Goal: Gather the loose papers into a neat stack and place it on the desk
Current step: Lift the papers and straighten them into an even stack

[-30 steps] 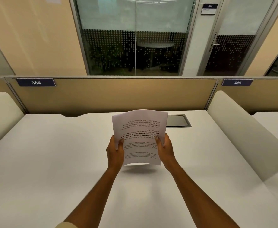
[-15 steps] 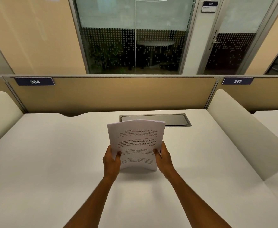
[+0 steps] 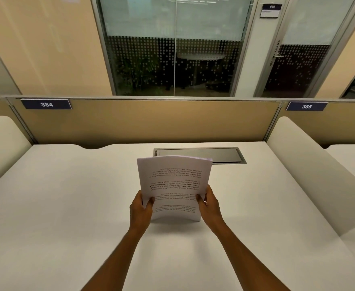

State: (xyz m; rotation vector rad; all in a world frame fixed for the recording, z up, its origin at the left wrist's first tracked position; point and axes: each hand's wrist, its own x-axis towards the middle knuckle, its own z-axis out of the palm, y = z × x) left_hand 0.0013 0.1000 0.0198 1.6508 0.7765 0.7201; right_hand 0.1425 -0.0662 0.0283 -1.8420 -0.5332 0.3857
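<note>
A stack of white printed papers (image 3: pixel 173 181) stands upright on its lower short edge on the white desk (image 3: pixel 67 206), near the middle. Its printed text faces me upside down, and the top edges curve slightly away. My left hand (image 3: pixel 140 208) grips the stack's left side and my right hand (image 3: pixel 209 203) grips its right side, thumbs on the front sheet. The sheets' edges look aligned along the top.
A grey metal cable hatch (image 3: pixel 199 155) is set into the desk just behind the papers. A tan partition (image 3: pixel 151 120) with labels 384 and 385 closes the back. Rounded cream dividers (image 3: pixel 311 164) stand on the right and the left (image 3: pixel 2 143).
The stack has come down from the air until its lower edge rests on the desk, and it sits straighter and closer to me; both hands kept their grip.
</note>
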